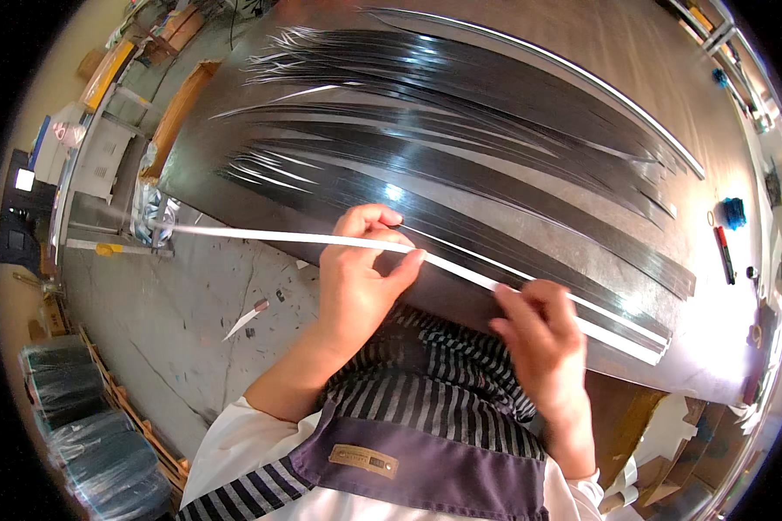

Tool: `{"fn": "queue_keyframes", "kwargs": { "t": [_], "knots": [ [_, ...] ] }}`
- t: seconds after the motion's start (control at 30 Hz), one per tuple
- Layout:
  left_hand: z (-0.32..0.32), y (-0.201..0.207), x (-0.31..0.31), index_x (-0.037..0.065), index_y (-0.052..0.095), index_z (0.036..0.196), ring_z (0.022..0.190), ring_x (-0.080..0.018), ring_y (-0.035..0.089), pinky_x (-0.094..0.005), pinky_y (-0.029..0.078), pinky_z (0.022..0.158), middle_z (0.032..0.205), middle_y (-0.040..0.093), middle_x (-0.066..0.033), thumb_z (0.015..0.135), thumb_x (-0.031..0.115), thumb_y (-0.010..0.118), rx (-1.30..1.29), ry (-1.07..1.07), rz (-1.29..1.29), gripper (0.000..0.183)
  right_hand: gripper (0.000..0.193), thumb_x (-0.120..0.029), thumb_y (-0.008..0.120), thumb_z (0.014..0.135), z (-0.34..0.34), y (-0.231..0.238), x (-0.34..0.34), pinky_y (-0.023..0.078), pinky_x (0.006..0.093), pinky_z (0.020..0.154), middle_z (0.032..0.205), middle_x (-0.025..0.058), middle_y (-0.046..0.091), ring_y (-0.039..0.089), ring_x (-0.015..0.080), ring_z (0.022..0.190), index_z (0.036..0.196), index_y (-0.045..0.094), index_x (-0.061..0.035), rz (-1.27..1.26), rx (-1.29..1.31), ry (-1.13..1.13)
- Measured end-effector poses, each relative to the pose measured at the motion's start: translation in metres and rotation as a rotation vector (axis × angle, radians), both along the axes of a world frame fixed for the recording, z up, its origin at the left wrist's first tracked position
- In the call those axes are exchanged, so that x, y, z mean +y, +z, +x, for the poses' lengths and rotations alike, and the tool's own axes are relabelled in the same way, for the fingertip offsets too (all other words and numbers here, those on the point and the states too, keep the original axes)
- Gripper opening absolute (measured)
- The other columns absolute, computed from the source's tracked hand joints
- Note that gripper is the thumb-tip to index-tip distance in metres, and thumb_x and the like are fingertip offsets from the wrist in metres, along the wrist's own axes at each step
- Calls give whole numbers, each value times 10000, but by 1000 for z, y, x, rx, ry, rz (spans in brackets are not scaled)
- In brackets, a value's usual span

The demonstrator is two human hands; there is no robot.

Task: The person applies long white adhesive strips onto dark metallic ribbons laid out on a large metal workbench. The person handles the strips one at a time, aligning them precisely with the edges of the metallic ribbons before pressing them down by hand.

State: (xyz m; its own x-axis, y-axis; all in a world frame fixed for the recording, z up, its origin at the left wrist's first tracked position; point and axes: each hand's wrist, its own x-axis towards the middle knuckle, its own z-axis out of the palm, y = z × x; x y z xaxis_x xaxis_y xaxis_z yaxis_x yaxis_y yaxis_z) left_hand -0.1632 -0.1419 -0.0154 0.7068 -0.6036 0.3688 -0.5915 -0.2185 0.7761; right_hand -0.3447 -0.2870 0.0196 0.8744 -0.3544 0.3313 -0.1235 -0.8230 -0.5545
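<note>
A long, narrow white strip runs across in front of me, from beyond the table's left edge to its near right part. My left hand is closed on it, the thumb pressing it against bent fingers. Farther right along the same strip, my right hand pinches it between thumb and fingers, slightly blurred. Just beyond my hands lie long, glossy black strips in flat bundles, with a thin white strip along their near edge.
More black strips fan out across the dark table, with a silvery rod behind them. A red-and-black pen and a blue bunched thing lie at the right. Wrapped dark bundles stand at the lower left.
</note>
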Motion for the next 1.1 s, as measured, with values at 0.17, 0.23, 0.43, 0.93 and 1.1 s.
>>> {"fn": "queue_keyframes", "kwargs": {
  "t": [0.17,0.23,0.43,0.93,1.1],
  "knots": [
    [3,2,3,9,703,809,705,-125,512,-261,435,649,1064,591,-76,727,45,796,-30,-7,-52,129,424,-200,792,706,31,-10,9,534,343,637,956,67,552,612,216,806,1104,688,-97,-74,94,76],
    [16,11,15,24,714,810,693,-84,470,-235,395,621,1057,588,-48,741,62,796,105,-14,-25,114,420,-193,800,696,31,-8,9,530,342,635,956,65,556,609,220,803,1094,699,-104,-80,114,52],
    [108,5,83,12,746,839,790,-74,528,-224,424,672,1081,597,-30,738,117,816,279,245,-80,161,398,-142,812,694,32,-10,13,483,322,593,932,63,549,549,206,715,1078,717,-99,-51,94,35],
    [138,5,105,9,751,801,986,-151,575,-288,460,848,1110,584,-63,713,64,826,214,331,66,129,361,-83,790,706,35,-11,19,438,314,588,932,63,543,482,184,651,1062,735,-61,-70,88,25],
    [138,4,105,13,735,859,973,-158,573,-302,471,856,1107,575,-65,698,75,836,209,340,101,200,359,-81,786,711,35,-10,20,433,309,583,926,62,543,481,183,652,1066,735,-61,-68,100,20]
  ]
}}
